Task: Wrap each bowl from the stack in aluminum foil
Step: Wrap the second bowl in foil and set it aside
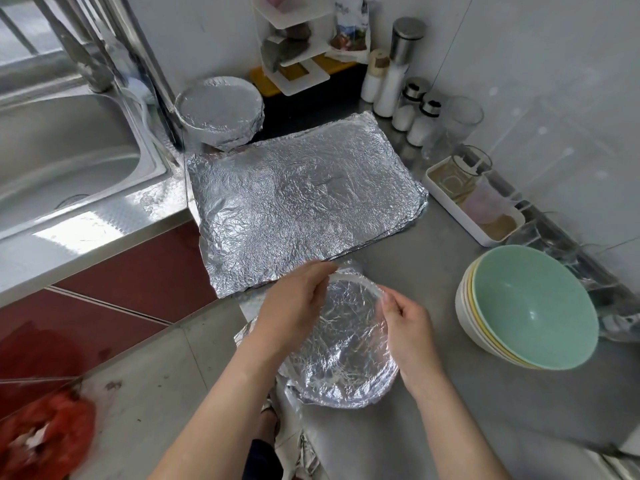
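A foil-covered bowl (341, 344) sits at the near edge of the steel worktop (450, 393), with both hands at its rim. The left hand (294, 306) lies over the left and far rim, fingers closed down on the foil. The right hand (408, 327) pinches the foil at the right rim between thumb and fingertips. Loose foil hangs over the worktop edge below the bowl. Just beyond the bowl, flat foil sheets (298, 199) lie spread on the worktop. To the right, well apart from the hands, stands a stack of unwrapped bowls (526, 310), the top one green. At the far left of the sheets, beside the sink (69, 157), rest wrapped bowls (220, 112).
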{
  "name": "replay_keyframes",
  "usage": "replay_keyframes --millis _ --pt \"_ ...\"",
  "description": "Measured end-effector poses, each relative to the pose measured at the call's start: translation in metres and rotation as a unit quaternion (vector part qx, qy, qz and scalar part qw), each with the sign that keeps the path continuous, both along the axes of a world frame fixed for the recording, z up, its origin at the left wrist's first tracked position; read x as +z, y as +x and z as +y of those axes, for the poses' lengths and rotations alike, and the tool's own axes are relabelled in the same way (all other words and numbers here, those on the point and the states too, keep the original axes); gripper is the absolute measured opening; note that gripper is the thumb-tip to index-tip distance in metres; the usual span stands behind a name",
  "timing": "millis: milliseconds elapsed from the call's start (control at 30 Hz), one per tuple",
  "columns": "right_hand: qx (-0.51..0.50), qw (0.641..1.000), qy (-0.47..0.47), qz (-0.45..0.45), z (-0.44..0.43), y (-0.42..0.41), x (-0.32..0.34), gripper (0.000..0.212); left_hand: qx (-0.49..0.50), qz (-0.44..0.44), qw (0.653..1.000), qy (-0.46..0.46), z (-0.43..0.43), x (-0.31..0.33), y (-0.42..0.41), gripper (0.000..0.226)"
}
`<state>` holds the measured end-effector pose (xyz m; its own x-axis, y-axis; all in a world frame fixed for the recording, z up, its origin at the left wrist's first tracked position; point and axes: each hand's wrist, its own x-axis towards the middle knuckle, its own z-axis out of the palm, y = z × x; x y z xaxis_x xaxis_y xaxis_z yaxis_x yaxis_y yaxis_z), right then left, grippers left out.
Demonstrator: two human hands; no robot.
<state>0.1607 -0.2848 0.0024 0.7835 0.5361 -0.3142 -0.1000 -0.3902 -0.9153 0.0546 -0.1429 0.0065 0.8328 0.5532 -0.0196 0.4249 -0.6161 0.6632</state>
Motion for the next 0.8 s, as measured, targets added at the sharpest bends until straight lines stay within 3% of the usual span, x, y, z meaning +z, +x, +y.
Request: replay_keyframes --millis 100,167,200,333,533,800 --pt "-0.048 0.999 -0.013 -0.009 -0.005 -0.008 -0.005 0.037 -0.013 0.024 0.999 0.036 -0.003 -0.002 0.003 0.036" --pt "-0.054 0.998 -0.021 -0.004 -0.005 -0.01 -0.002 0.025 0.004 0.024 0.998 0.059 -0.008 -0.003 -0.001 0.039" --pt "-0.043 0.998 -0.041 -0.012 -0.005 -0.01 0.001 0.022 0.018 0.019 0.997 0.072 -0.011 -0.003 -0.005 0.041" --pt "0.059 0.981 -0.139 -0.12 0.002 0.008 0.015 0.04 0.09 -0.014 0.993 0.079 -0.026 -0.004 -0.023 0.043" --pt "0.173 0.97 -0.168 -0.012 0.027 0.031 0.011 0.06 0.088 -0.018 0.993 0.072 -0.031 -0.013 -0.022 0.042" --pt "0.216 0.969 -0.102 0.062 0.021 0.04 0.011 0.038 0.06 -0.026 0.996 0.053 -0.026 -0.014 -0.018 0.038"
